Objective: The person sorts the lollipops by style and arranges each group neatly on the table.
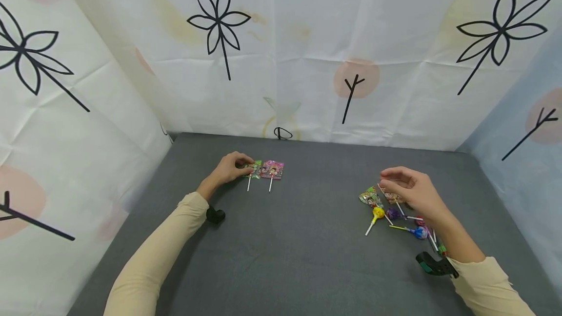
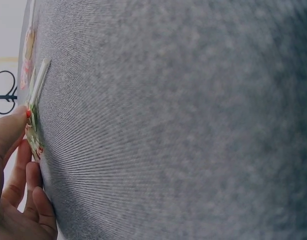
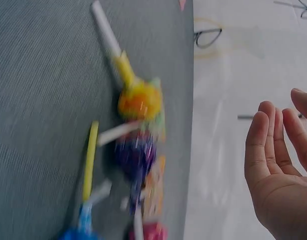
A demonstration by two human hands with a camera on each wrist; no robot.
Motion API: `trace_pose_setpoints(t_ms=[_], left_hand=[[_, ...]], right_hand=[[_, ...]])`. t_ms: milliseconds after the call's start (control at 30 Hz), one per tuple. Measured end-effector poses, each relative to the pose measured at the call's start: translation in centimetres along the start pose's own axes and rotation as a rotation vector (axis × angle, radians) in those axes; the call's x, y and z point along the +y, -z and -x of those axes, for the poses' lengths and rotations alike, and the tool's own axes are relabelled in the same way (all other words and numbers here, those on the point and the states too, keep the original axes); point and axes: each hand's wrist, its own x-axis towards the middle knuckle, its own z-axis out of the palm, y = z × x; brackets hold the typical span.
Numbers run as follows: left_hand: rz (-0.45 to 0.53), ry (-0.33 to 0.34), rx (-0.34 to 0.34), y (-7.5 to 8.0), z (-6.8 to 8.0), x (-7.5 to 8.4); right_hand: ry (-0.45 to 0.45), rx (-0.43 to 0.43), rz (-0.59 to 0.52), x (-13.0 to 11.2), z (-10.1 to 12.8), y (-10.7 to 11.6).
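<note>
So the left hand (image 1: 230, 167) is pinching a green lollipop (image 1: 257, 165) between thumb and fingers, over on the far left part of the grey worktop (image 1: 303, 238). Its white stick is pointing back toward the person. A pink lollipop (image 1: 273, 169) is lying just beside it on the right, stick pointing roughly the same way.

The right hand (image 1: 412, 191) is hovering above a messy bunch on the other side, holding nothing. Its fingers are curving gently and the thumb is sitting apart from them, so I'd call that gap medium-ish.

Under and around that hand, a flat green-wrapped lollipop (image 1: 371, 197) is lying next to an orange-brown packet (image 1: 393, 196). A yellow lollipop (image 1: 377, 213) is resting in front of those, with a purple lollipop (image 1: 393, 213) beside it and a blue lollipop (image 1: 420, 232) lying closer to the person. A red one (image 1: 420, 221) is partly hiding behind the wrist, and more white sticks (image 1: 432, 242) are poking out near the forearm, too covered to count.

Both arms are wearing cream sleeves (image 1: 151, 262), and a white patterned cloth (image 1: 303, 28) is hanging behind everything.
</note>
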Motion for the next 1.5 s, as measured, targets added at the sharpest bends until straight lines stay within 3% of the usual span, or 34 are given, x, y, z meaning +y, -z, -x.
trace_pose_setpoints(t_ms=[467, 733, 933, 1167, 1500], left_hand=[[0.008, 0.004, -0.002, 0.1, 0.1, -0.3], [0.016, 0.011, -0.011, 0.1, 0.1, -0.4], [0.017, 0.019, -0.011, 0.0, 0.0, -0.4], [0.017, 0.020, -0.011, -0.1, -0.1, -0.4], [0.013, -0.001, -0.006, 0.0, -0.2, -0.5]], right_hand=[[-0.031, 0.050, 0.094, 2.9, 2.1, 3.8], [-0.061, 0.021, 0.160, 4.2, 1.5, 4.3], [-0.078, -0.047, 0.261, 4.8, 0.8, 4.8], [-0.049, -0.125, 0.291, 6.3, -0.2, 4.8], [-0.008, -0.126, 0.343, 7.2, -1.2, 3.9]])
